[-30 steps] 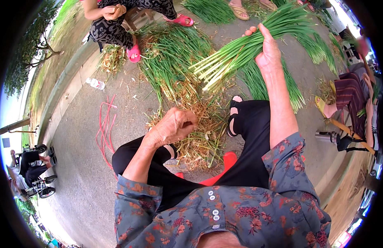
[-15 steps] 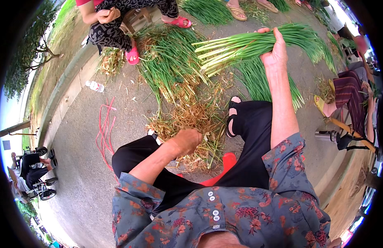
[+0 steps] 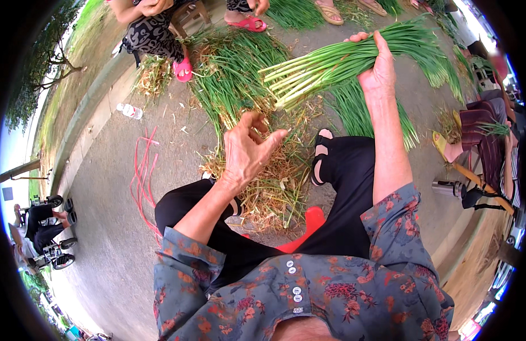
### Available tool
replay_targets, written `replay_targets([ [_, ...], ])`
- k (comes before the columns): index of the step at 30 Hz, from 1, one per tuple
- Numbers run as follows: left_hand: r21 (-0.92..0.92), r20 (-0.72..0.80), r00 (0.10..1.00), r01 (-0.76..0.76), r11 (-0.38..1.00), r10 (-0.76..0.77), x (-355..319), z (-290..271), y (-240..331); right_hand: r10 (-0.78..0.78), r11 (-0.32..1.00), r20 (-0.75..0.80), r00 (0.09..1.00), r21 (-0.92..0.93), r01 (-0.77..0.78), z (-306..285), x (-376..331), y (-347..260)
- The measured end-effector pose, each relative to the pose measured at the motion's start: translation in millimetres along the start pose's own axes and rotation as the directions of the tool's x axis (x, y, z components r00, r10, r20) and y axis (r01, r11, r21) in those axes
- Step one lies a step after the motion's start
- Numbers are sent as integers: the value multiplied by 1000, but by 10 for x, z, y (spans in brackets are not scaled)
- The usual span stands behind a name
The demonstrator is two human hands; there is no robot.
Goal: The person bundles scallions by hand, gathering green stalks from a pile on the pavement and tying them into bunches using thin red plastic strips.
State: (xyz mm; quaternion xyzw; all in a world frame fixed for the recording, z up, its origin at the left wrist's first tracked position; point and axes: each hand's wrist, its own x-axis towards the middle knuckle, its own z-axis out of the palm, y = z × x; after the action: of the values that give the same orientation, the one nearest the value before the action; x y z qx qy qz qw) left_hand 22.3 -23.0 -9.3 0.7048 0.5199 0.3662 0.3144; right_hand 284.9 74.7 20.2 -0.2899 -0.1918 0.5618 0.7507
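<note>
My right hand [image 3: 379,69] is closed round a thick bunch of chives [image 3: 325,63], lifted above the ground. Its pale stalk ends point left and its long green leaves droop to the right. My left hand [image 3: 250,146] is over a loose heap of untrimmed chives [image 3: 233,79], its thumb stretched out and its fingers apart and partly bent. I see nothing held in it; whether the fingertips touch the stalks cannot be made out. Dry brown leaf scraps [image 3: 274,199] lie below that hand, between my feet. More green chives [image 3: 370,111] rest on the ground beneath the bunch.
A person in patterned trousers [image 3: 151,38] and pink sandals sits at the far left. Red plastic straps [image 3: 142,182] and a clear bottle [image 3: 130,111] lie on the left. On the right are a metal flask [image 3: 449,187] and another seated person. Something red [image 3: 313,221] shows between my legs.
My left hand has moved up and away from the scraps toward the heap, and its fingers have opened. The bunch in my right hand has tilted slightly, its leaves higher.
</note>
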Motion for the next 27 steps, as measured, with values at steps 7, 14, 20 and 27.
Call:
replay_targets([
  [7,-161,77,987,149,976,-138,98,25,-112,23,999,43,999,27,-24,174,-61,194],
  [14,-89,277,945,205,975,-173,-8,-150,-155,-8,1000,-10,1000,18,9,128,-26,79],
  [20,495,604,796,-322,807,-52,-483,170,-514,-27,988,114,993,154,9,-26,0,-66],
  [27,355,707,703,-250,901,-83,-375,262,-333,124,979,263,957,124,-160,85,-105,-59],
])
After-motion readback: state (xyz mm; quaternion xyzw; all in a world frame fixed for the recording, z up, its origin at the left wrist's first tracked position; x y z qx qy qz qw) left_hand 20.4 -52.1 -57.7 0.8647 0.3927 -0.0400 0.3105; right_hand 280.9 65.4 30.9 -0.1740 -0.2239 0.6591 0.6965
